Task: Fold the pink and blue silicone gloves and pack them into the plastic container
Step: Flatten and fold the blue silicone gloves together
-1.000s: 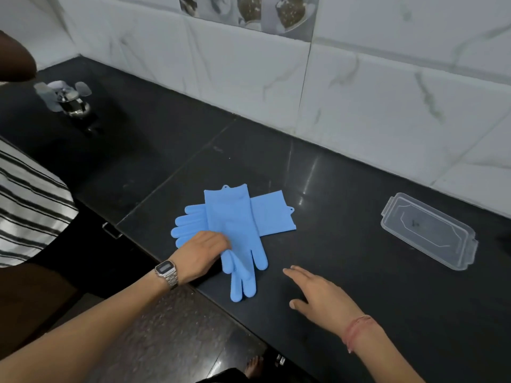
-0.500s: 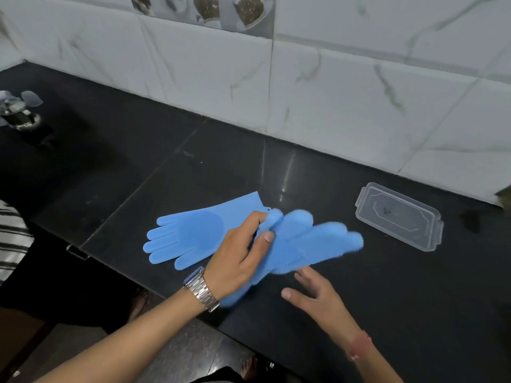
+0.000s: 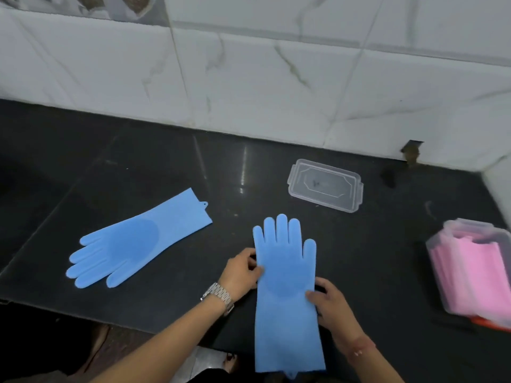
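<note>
No writing readable anywhere, both my hands' fingers (image 3: 313,294) pinching the flat blue silicone glove (image 3: 286,275) on the glossy black stone tabletop (image 3: 154,175) under white marble-veined wall tiles (image 3: 249,78).

— Where are the hands?
— Both forearms reach in from the bottom edge. The left hand (image 3: 241,273), a metal watch (image 3: 218,297) on its wrist, pinches the left edge of a glove (image 3: 286,286).
— And the other?
— The right hand (image 3: 330,305) grips the glove's right edge, fingers curled.
</note>
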A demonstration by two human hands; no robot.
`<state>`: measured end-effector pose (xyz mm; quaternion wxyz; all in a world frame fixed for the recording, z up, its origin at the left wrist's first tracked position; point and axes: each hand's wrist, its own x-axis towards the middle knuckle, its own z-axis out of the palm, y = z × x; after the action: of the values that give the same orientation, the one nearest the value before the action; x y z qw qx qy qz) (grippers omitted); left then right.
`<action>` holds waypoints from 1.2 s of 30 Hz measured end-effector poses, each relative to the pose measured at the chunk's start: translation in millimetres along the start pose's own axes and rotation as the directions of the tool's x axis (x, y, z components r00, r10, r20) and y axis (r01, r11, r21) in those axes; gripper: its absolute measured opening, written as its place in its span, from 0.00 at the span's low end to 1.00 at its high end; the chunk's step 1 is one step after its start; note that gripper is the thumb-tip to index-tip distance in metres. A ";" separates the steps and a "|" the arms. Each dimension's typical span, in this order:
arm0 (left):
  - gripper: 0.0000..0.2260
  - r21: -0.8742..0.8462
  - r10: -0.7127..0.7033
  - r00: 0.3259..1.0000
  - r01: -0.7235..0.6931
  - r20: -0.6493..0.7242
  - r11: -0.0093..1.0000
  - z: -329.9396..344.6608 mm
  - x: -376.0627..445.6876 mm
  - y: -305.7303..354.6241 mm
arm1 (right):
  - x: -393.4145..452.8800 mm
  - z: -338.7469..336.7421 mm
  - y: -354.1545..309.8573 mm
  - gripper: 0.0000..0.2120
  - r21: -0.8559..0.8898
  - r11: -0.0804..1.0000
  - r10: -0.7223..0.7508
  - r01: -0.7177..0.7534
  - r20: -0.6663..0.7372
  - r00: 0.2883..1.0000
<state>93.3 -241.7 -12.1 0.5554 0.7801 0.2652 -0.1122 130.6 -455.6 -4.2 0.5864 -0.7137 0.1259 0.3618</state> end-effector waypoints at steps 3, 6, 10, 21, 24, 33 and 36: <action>0.18 0.113 0.039 0.999 -0.035 -0.031 0.993 11.4 -6.2 -10.7 | -6.1 -14.0 17.4 0.13 -0.017 1.000 -0.012 0.012 0.007 1.000; 0.19 0.208 0.080 0.994 -0.063 -0.074 0.976 19.4 -5.7 -11.3 | -5.8 -19.4 25.8 0.17 -0.066 0.996 -0.063 0.060 -0.035 0.997; 0.19 0.225 0.113 0.987 -0.085 -0.116 0.971 27.0 13.0 7.6 | 4.9 -23.7 11.2 0.20 -0.148 0.973 -0.194 0.177 -0.107 0.975; 0.28 0.333 0.272 0.941 -0.195 -0.203 0.923 33.9 60.4 46.9 | 46.5 -28.0 -33.7 0.18 -0.489 0.821 -0.408 0.295 -0.142 0.902; 0.29 0.502 0.378 0.911 -0.254 -0.163 0.827 39.0 44.4 29.6 | 38.8 -22.1 -22.6 0.23 -0.814 0.503 -0.538 0.290 -0.031 0.843; 0.26 0.521 0.350 0.930 -0.244 -0.114 0.818 43.6 33.8 20.6 | 43.5 -3.0 -14.8 0.26 -0.841 0.466 -0.487 0.274 0.014 0.873; 0.25 0.521 0.358 0.927 -0.251 -0.114 0.816 41.1 37.9 20.8 | 49.0 -7.5 -20.8 0.26 -0.841 0.466 -0.502 0.276 0.005 0.865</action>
<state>141.0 -273.9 -27.8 0.3159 0.9361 0.1546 -0.0041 180.6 -444.7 -20.8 0.2342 -0.9494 -0.1528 0.1432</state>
